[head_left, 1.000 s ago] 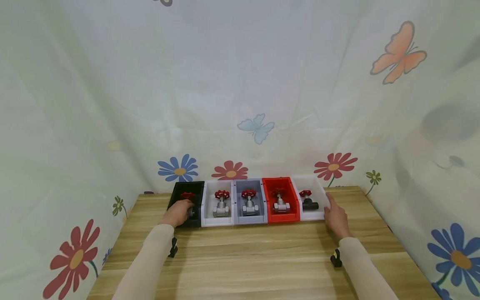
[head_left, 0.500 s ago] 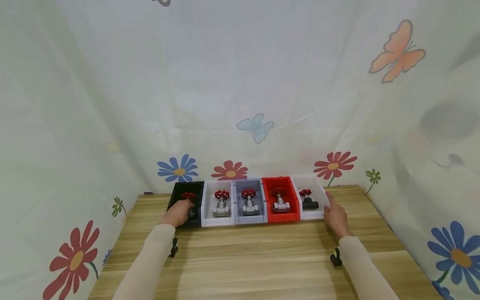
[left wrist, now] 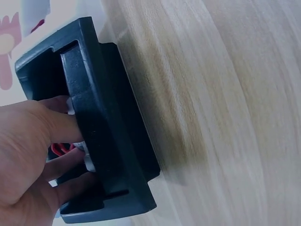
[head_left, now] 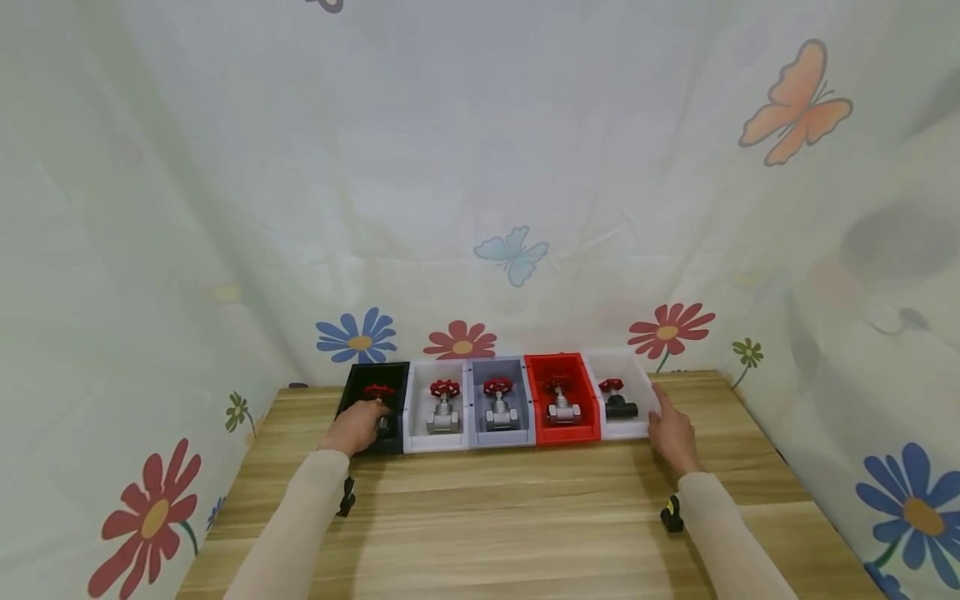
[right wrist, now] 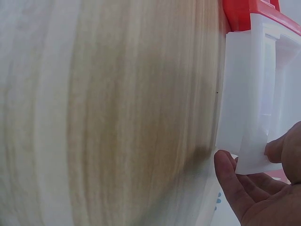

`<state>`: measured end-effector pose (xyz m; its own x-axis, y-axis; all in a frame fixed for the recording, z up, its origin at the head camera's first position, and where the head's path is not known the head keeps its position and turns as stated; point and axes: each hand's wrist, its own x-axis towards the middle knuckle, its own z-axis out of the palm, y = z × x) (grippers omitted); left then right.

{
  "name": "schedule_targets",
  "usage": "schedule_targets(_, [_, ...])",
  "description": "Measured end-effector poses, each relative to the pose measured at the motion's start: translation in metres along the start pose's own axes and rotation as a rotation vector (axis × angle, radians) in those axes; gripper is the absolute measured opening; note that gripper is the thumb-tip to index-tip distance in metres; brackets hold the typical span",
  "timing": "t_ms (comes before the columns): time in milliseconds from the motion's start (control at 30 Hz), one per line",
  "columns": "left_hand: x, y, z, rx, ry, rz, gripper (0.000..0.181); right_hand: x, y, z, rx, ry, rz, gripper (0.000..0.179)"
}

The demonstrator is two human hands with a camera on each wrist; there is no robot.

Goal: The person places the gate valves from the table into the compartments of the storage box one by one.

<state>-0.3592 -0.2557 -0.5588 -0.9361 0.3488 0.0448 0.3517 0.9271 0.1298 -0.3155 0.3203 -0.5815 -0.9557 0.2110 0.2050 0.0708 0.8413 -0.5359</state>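
Observation:
My left hand [head_left: 354,427] reaches into the black bin [head_left: 375,371] at the left end of the row. Its thumb and fingers hold a gate valve [head_left: 378,390] with a red handwheel; in the left wrist view, most of the valve's metal body [left wrist: 89,163] is hidden by the fingers and the bin's front wall. At the other end, my right hand [head_left: 673,433] pinches the side wall of a white bin [right wrist: 256,94], thumb inside and fingers outside. A black-bodied valve [head_left: 619,407] with a red handwheel lies in that bin, apart from the hand.
Between them stand another white bin [head_left: 410,446], a grey bin [head_left: 472,442] and a red bin [head_left: 592,433], side by side, each with a silver red-wheeled valve. The row stands on a wood-grain table [head_left: 495,525], before a flower-printed curtain [head_left: 420,208].
The valve in the black bin shifts very slightly under my left hand. My right hand and the row of bins stay in place.

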Motion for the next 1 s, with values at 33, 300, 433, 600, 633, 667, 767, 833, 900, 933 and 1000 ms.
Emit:
schedule_targets(33, [0.000, 0.001, -0.001, 0.000, -0.003, -0.002, 0.039, 0.000, 0.000, 0.000, -0.002, -0.001, -0.003, 0.055])
schedule_targets(300, [-0.004, 0.007, -0.008, 0.000, 0.045, 0.030, 0.036, 0.000, 0.003, -0.004, 0.010, -0.015, 0.030, 0.055])
schedule_targets(433, [-0.008, 0.010, -0.011, -0.003, 0.033, 0.008, 0.036, 0.000, 0.003, -0.004, 0.013, -0.035, 0.047, 0.055])
schedule_targets(600, [-0.012, 0.013, -0.012, 0.004, 0.022, -0.003, 0.040, 0.000, 0.002, -0.006, 0.000, -0.041, 0.037, 0.055])
schedule_targets(633, [-0.013, 0.013, -0.012, 0.005, 0.028, 0.000, 0.040, 0.000, 0.002, -0.006, -0.005, -0.042, 0.035, 0.055])
schedule_targets(667, [-0.013, 0.014, -0.013, 0.009, 0.039, 0.006, 0.040, 0.000, 0.002, -0.007, -0.008, -0.045, 0.034, 0.055])
schedule_targets(767, [-0.015, 0.016, -0.017, 0.007, 0.055, 0.000, 0.041, 0.002, 0.001, -0.009, -0.004, -0.059, 0.040, 0.054])
schedule_targets(833, [-0.016, 0.017, -0.019, 0.006, 0.057, -0.006, 0.041, 0.002, 0.000, -0.010, 0.006, -0.072, 0.046, 0.054])
schedule_targets(900, [-0.017, 0.019, -0.021, 0.004, 0.050, -0.016, 0.042, 0.003, -0.001, -0.010, 0.010, -0.081, 0.048, 0.055])
schedule_targets(933, [-0.017, 0.019, -0.021, 0.006, 0.048, -0.014, 0.042, 0.003, -0.001, -0.010, 0.009, -0.087, 0.049, 0.055])
schedule_targets(1000, [-0.018, 0.020, -0.022, 0.006, 0.052, -0.008, 0.042, 0.002, -0.001, -0.011, 0.005, -0.098, 0.046, 0.056])
